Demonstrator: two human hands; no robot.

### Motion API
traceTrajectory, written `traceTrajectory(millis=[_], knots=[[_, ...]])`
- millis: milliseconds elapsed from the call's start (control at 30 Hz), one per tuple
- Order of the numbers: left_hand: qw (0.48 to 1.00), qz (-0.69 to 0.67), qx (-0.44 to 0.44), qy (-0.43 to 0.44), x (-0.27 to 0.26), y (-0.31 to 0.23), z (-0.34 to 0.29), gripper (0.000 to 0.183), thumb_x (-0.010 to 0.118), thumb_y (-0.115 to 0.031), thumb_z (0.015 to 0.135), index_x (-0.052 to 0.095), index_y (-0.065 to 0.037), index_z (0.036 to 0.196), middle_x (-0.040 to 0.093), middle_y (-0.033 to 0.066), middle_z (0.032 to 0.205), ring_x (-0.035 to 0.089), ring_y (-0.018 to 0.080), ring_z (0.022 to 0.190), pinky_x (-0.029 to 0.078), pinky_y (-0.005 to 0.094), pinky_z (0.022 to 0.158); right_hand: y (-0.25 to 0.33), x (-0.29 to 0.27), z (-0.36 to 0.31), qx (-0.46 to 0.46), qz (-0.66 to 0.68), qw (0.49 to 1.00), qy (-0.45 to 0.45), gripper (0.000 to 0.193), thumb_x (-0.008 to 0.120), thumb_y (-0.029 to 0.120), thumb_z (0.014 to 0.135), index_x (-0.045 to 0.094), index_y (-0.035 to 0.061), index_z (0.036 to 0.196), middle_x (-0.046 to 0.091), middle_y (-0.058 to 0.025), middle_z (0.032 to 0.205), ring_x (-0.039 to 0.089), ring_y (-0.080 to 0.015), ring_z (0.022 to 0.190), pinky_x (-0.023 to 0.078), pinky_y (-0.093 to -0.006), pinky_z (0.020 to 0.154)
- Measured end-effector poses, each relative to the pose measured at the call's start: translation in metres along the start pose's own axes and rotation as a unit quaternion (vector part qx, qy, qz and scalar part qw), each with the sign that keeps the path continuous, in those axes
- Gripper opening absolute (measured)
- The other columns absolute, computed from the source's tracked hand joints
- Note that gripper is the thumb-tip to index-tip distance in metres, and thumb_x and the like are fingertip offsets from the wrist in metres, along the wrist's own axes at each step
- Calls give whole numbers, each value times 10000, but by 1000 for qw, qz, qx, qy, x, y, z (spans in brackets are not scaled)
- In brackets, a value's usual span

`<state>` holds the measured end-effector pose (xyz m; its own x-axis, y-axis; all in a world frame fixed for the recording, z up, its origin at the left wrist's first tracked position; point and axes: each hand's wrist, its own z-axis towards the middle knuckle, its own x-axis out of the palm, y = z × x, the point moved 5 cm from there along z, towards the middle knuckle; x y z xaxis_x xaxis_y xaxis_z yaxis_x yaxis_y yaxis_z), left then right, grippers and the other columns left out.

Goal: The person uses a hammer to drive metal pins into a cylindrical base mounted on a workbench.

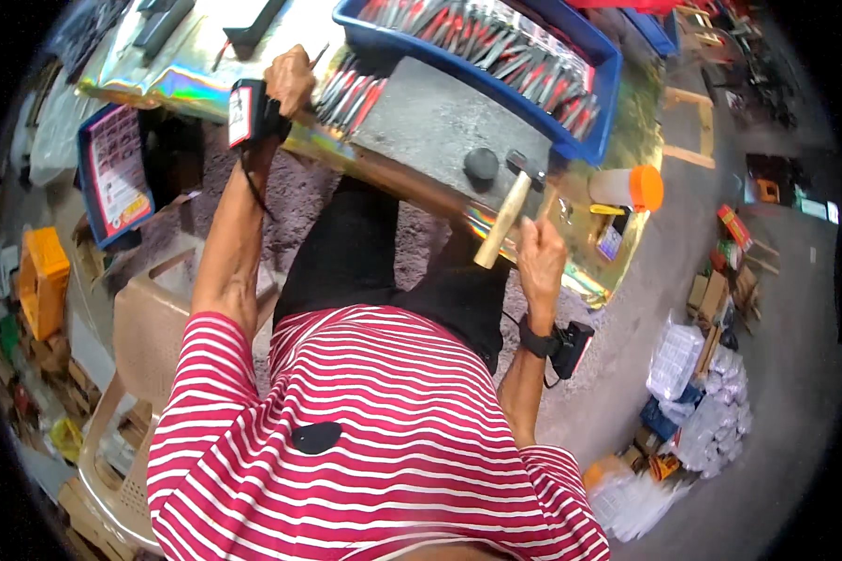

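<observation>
My left hand [292,79] is closed at the table's far left edge, beside a pile of red-and-grey handled tools [350,96]. A thin dark tip sticks out past its fingers; what it belongs to is hidden. My right hand [541,257] is at the table's front right, its fingers curled beside a hammer [503,220]. The wooden handle points toward me and overhangs the table edge; the fingers do not visibly wrap it. Near the hammer's head, a round black block [481,165] sits on a grey metal slab [430,117].
A blue bin [610,103] full of similar tools stands behind the slab. An orange-lidded jar [644,188] is at the right edge of the gold-covered table. Left of me are a beige plastic chair [154,337] and an orange crate [44,280]. Plastic-wrapped bundles [720,402] lie on the right floor.
</observation>
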<state>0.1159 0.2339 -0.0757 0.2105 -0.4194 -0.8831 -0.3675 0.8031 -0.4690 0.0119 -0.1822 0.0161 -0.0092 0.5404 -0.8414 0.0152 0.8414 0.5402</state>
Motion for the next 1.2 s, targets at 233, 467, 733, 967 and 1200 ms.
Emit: traceTrajectory(millis=[233, 467, 733, 967, 1200], knots=[[993, -116, 16, -26, -13, 6, -13, 317, 574, -150, 682, 571, 39, 936, 608, 195, 834, 603, 241, 741, 474, 315, 672, -12, 5, -4, 11, 74, 997, -14, 193, 494, 139, 803, 515, -36, 724, 518, -153, 577, 495, -225, 508, 399, -346, 510], [980, -193, -11, -39, -20, 7, -21, 268, 559, -171, 623, 649, -48, 843, 614, 194, 815, 604, 282, 742, 467, 344, 720, -17, 18, -2, 23, 98, 995, 12, 194, 499, 129, 805, 509, -40, 712, 499, -103, 553, 472, -157, 497, 389, -305, 496], [803, -577, -127, 81, -16, 7, -36, 184, 625, -46, 702, 581, 86, 822, 524, 55, 597, 466, 93, 450, 408, 198, 420, -23, 20, -4, 52, 161, 985, 15, 203, 504, 125, 820, 501, -27, 687, 480, -33, 532, 451, -94, 480, 376, -251, 447], [700, -686, -183, 70, -11, 5, -42, 101, 607, -10, 679, 525, 43, 656, 494, 65, 572, 464, 107, 415, 363, 196, 336, -19, 20, -6, 62, 206, 976, 32, 214, 493, 146, 835, 492, -10, 689, 465, -10, 530, 401, -54, 422, 350, -212, 392], [735, -651, -166, 89, -20, 0, -52, 162, 566, -80, 742, 526, 69, 791, 531, 99, 661, 546, 139, 557, 468, 209, 422, -18, 20, -7, 56, 214, 975, 34, 216, 488, 160, 840, 492, -3, 698, 471, -10, 523, 401, -54, 400, 317, -206, 354]])
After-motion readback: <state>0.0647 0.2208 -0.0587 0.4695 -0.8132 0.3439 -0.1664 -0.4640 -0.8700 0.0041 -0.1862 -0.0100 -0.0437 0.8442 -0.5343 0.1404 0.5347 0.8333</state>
